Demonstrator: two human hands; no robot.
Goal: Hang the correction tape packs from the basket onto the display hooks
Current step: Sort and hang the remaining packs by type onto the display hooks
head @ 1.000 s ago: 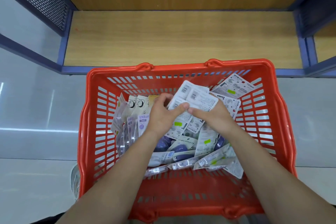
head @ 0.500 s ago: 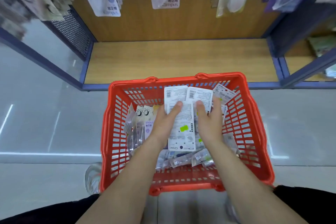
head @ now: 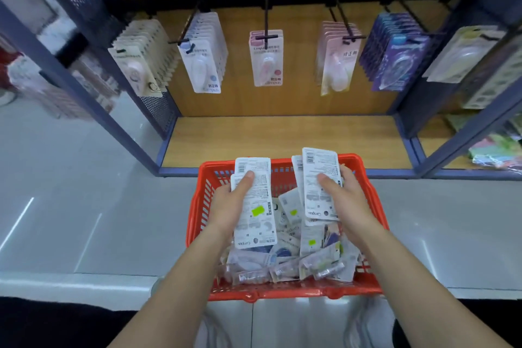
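Observation:
A red plastic basket sits on the floor before the shelf unit, filled with several correction tape packs. My left hand holds a small stack of white-backed packs above the basket, thumb on top. My right hand grips another stack of packs a little higher, printed backs facing me. Above, a black rail carries several display hooks with hanging packs: cream, white, pink and purple rows.
The wooden shelf floor lies under the hooks, framed by blue metal posts. A mesh side panel stands at left. Neighbouring bays at right hold other goods. Grey tiled floor surrounds the basket.
Both hands lifted out of the basket and parted, each taking its own stack of packs. The view tilted up, bringing the hook rail and hanging packs into sight.

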